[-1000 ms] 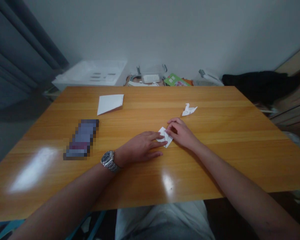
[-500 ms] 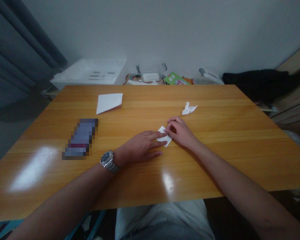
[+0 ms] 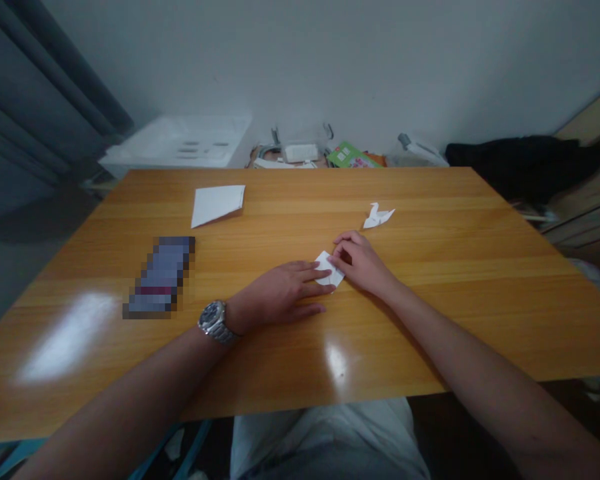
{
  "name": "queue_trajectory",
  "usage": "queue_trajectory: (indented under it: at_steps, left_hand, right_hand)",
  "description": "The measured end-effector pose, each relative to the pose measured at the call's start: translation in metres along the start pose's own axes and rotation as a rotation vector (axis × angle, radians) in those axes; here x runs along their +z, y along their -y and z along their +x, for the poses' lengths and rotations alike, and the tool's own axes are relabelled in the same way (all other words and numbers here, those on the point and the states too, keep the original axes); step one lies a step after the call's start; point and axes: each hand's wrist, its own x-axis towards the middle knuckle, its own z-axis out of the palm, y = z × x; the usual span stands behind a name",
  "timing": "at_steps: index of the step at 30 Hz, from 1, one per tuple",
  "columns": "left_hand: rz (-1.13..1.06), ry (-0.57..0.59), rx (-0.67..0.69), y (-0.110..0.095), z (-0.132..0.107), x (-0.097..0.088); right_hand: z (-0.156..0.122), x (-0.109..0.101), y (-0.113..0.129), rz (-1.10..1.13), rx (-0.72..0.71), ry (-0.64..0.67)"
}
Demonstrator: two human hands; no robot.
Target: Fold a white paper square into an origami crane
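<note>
Head view: between near and far edges of the orange-brown wooden tabletop (image 3: 290,217), the left hand (image 3: 286,291), fingers spread, steadies a small white folded-paper square (image 3: 337,275) the right hand (image 3: 363,261) pinches, apparently mid-fold, likely needing firm creasing next.

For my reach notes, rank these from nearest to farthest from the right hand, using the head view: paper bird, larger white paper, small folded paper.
1. Small folded paper: at the right hand's fingertips, on its left.
2. Paper bird: just beyond the hand, slightly right.
3. Larger white paper: well to the left, toward the table's far edge.
</note>
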Motion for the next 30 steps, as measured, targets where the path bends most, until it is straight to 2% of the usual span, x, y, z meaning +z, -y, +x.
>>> queue_trajectory:
  at_steps: [14,21,30]
  left_hand:
    - [-0.003,-0.020,0.004,0.0024,-0.0013,0.0012]
    - [-0.048,-0.016,-0.065,0.0003,0.0027,-0.0016]
    - [0.008,0.012,-0.029,0.0002,0.0049,-0.0003]
  right_hand:
    - [0.0002,0.0002,0.0013,-0.029,-0.001,0.003]
    - [-0.0002,0.0015,0.0013,-0.030,-0.014,-0.009]
    - [0.0007,0.0012,0.0030,-0.024,-0.008,0.003]
